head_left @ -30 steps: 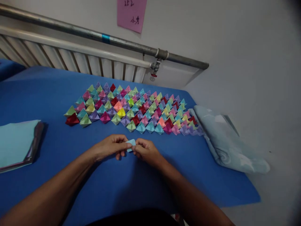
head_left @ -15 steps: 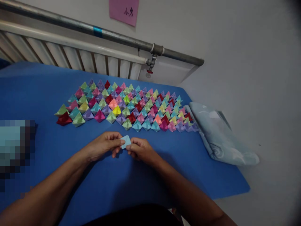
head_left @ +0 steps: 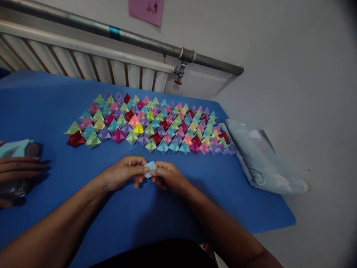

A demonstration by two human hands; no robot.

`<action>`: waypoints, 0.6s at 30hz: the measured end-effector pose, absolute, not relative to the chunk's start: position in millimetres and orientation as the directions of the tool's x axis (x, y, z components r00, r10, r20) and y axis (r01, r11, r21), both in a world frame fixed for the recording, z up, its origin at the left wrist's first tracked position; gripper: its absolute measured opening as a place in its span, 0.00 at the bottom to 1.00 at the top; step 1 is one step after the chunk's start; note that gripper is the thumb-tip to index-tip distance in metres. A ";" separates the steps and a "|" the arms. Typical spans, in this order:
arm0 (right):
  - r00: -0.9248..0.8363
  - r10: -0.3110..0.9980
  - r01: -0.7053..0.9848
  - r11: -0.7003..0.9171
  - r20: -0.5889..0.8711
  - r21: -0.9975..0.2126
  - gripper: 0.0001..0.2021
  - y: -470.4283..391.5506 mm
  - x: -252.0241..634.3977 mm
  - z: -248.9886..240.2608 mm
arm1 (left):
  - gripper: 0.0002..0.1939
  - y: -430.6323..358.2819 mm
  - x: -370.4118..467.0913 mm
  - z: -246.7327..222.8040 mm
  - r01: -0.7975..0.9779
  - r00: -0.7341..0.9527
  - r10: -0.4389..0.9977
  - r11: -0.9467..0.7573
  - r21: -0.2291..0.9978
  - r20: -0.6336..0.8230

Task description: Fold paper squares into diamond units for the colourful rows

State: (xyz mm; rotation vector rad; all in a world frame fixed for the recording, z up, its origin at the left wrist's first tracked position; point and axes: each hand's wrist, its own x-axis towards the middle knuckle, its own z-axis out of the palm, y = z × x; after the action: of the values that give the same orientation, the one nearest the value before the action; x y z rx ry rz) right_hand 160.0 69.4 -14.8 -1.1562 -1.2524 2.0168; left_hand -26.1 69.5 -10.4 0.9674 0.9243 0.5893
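Observation:
A small light blue folded paper [head_left: 150, 169] is pinched between my two hands, above the blue surface [head_left: 117, 223]. My left hand [head_left: 128, 171] grips its left side, with the thumb lying on the paper. From the right, my right hand [head_left: 168, 175] pinches its lower right edge between thumb and fingers. Just beyond my hands stand rows of folded paper boats [head_left: 138, 129] in red, pink, green, purple, yellow and blue.
Another person's hand [head_left: 19, 167] rests on a pack with light blue paper [head_left: 16, 148] at the left edge. A folded pale blue cloth [head_left: 256, 160] lies at the right. Behind are a radiator [head_left: 89, 67] and a metal pipe [head_left: 145, 42].
Another person's hand now shows over the pack at the left, where the view was pixelated before. My hands have barely moved and still hold the paper.

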 end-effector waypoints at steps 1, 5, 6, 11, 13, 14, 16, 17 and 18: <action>-0.508 0.765 0.018 -0.449 -0.395 -0.893 0.08 69.4 159.5 -15.1 | 0.18 69.7 -25.7 -10.1 -0.028 0.491 0.776 0.467 0.884 -0.395; -0.466 0.784 0.082 -0.423 -0.410 -0.902 0.06 68.1 156.8 -12.8 | 0.20 70.9 -24.4 -11.1 0.002 0.444 0.794 0.462 0.887 -0.415; -0.465 0.779 0.114 -0.420 -0.422 -0.901 0.06 67.6 156.1 -11.6 | 0.20 71.1 -24.2 -11.7 0.008 0.431 0.802 0.454 0.891 -0.413; -0.464 0.759 0.173 -0.428 -0.457 -0.887 0.07 65.8 154.1 -8.0 | 0.19 71.6 -24.3 -13.2 0.018 0.407 0.837 0.394 0.919 -0.366; -0.465 0.765 0.149 -0.427 -0.444 -0.892 0.07 65.6 154.0 -8.7 | 0.18 71.3 -24.2 -12.8 0.020 0.407 0.847 0.367 0.930 -0.343; -0.470 0.770 0.138 -0.419 -0.432 -0.897 0.07 65.6 154.0 -9.4 | 0.18 71.1 -23.9 -12.4 0.022 0.408 0.848 0.361 0.932 -0.338; -0.474 0.777 0.128 -0.406 -0.415 -0.905 0.07 65.6 154.2 -10.5 | 0.17 70.8 -23.2 -11.8 0.027 0.411 0.845 0.363 0.931 -0.341; -0.472 0.777 0.130 -0.405 -0.416 -0.905 0.07 65.7 154.3 -10.9 | 0.16 70.7 -22.8 -11.8 0.026 0.413 0.843 0.367 0.930 -0.344; -0.467 0.778 0.136 -0.406 -0.420 -0.903 0.07 65.9 154.3 -11.1 | 0.16 70.6 -22.5 -11.9 0.022 0.416 0.841 0.370 0.929 -0.345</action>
State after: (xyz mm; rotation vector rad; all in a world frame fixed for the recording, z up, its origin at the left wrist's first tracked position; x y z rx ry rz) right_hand 154.3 65.9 -11.1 -1.2724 -1.3603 1.9255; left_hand -22.5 70.6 -11.9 1.0661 1.0100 0.6601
